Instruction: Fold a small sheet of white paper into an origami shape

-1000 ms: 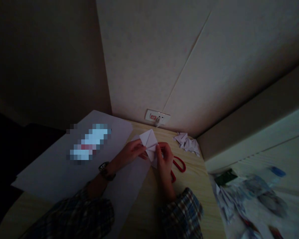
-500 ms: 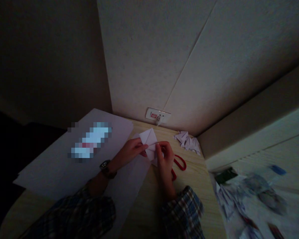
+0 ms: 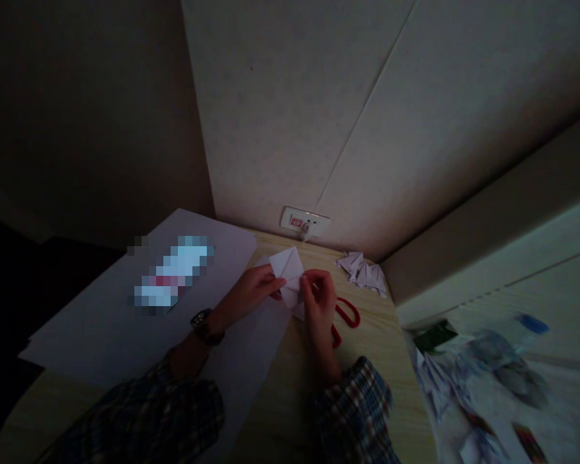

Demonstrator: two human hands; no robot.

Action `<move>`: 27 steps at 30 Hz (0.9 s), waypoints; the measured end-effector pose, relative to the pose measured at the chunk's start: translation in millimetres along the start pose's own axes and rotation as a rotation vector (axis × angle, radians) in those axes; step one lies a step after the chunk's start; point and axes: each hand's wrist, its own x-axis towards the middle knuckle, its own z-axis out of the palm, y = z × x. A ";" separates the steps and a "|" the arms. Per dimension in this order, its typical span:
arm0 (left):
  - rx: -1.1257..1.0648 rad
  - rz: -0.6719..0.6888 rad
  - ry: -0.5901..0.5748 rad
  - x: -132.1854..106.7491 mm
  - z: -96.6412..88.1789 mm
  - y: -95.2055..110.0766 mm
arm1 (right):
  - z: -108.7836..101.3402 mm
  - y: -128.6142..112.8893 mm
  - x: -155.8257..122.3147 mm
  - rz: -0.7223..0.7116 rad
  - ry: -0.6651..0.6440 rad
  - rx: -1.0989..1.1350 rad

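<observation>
A small white folded paper [image 3: 288, 267] is held just above a wooden table [image 3: 367, 361]. My left hand [image 3: 251, 293] pinches its left side, fingers closed on it. My right hand [image 3: 319, 299] pinches its right edge along a crease. Both wrists come out of plaid sleeves, and a watch sits on the left wrist. Red-handled scissors [image 3: 345, 316] lie on the table right behind my right hand, partly hidden by it.
A large white sheet [image 3: 101, 322] covers the table's left half under my left arm. A pile of small folded papers [image 3: 365, 274] lies near the wall corner. A wall socket [image 3: 303, 222] sits behind the table. Right of the table, papers and a bottle [image 3: 522, 328] lie scattered lower down.
Both hands keep their pinch on the folded paper with only small finger movements. The view has shifted slightly.
</observation>
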 end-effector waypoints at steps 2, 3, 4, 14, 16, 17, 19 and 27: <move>-0.001 -0.003 -0.003 -0.2 0.1 1.3 | 0.4 -0.1 0.1 -0.010 0.005 0.012; -0.002 -0.007 0.000 -0.1 0.1 1.5 | 0.6 -0.2 0.2 -0.014 0.010 0.012; -0.004 -0.012 0.005 0.1 -0.1 1.3 | 0.7 -0.2 0.3 -0.017 0.015 0.012; 0.014 -0.024 0.041 4.1 -4.2 -9.0 | 2.9 0.3 -0.3 -0.007 -0.009 0.031; 0.016 -0.036 0.032 4.3 -4.1 -9.5 | 3.1 -0.1 -0.9 -0.002 -0.012 0.038; 0.016 -0.042 0.033 4.3 -3.8 -9.5 | 3.2 0.0 -1.1 0.001 -0.012 0.041; 0.016 -0.048 0.048 4.2 -3.2 -8.9 | 3.3 0.3 -1.3 0.002 -0.017 0.043; 0.030 -0.076 0.115 2.9 -1.6 -5.9 | 4.7 -1.0 -1.0 -0.012 -0.037 0.018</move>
